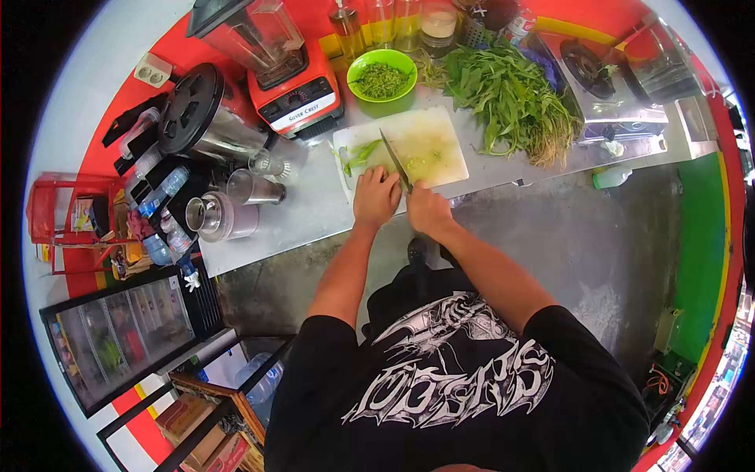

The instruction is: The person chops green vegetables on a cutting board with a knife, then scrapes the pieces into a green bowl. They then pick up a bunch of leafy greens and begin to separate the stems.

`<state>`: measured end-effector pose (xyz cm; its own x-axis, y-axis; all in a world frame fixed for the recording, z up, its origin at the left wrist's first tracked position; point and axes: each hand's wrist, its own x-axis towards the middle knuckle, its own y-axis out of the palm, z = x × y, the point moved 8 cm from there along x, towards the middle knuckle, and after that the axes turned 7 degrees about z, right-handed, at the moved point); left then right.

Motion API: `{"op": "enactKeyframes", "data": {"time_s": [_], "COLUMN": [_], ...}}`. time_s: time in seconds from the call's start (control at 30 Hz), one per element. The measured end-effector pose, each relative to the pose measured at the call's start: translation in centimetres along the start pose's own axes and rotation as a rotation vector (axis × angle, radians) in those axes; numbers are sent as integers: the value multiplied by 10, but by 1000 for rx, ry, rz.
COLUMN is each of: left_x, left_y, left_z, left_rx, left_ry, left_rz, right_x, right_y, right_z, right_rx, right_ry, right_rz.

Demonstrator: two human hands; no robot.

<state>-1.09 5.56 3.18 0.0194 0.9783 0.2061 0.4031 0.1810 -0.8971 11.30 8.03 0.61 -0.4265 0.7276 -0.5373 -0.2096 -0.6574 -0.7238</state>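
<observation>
A white cutting board (448,157) lies on the metal table, with green leaves (360,154) on its left part and small green bits on its right. My right hand (429,210) is closed round the handle of a knife (395,157), whose blade points up and left across the board. Just left of the knife, my left hand (377,197) rests at the board's lower edge, fingers close together near the leaves; what lies under them is hidden. Behind the board is a green bowl (383,101) of chopped greens. A large bunch of leafy greens (503,90) with roots lies to the right.
A red blender (295,98), a large metal pot (200,118) and metal cups (253,189) stand left on the table (303,224). Bottles (346,30) line the back. A gas stove (613,102) is at the right, and a glass-door fridge (126,330) stands lower left.
</observation>
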Motion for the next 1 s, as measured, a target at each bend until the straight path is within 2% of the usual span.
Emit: {"op": "enactKeyframes", "data": {"time_s": [0.07,0.13,0.27,0.47,0.73,1.0], "left_x": [2,3,3,4,4,3], "left_y": [1,0,1,1,-1,-4], "left_z": [0,1,3,8,6,9], "left_rx": [-1,-12,-10,-46,-59,-89], "left_ry": [-7,-24,-34,-92,-66,-84], "left_rz": [10,-2,-34,12,23,-32], "right_x": [0,-3,-6,-7,-14,-10], "right_y": [-5,-13,-27,-37,-15,-9], "right_z": [-2,-15,-40,-47,-23,-19], "right_rx": [-4,48,80,121,182,162], "right_ry": [-19,67,135,93,-180,-161], "right_rz": [-8,-78,-85,-188,-131,-116]}}
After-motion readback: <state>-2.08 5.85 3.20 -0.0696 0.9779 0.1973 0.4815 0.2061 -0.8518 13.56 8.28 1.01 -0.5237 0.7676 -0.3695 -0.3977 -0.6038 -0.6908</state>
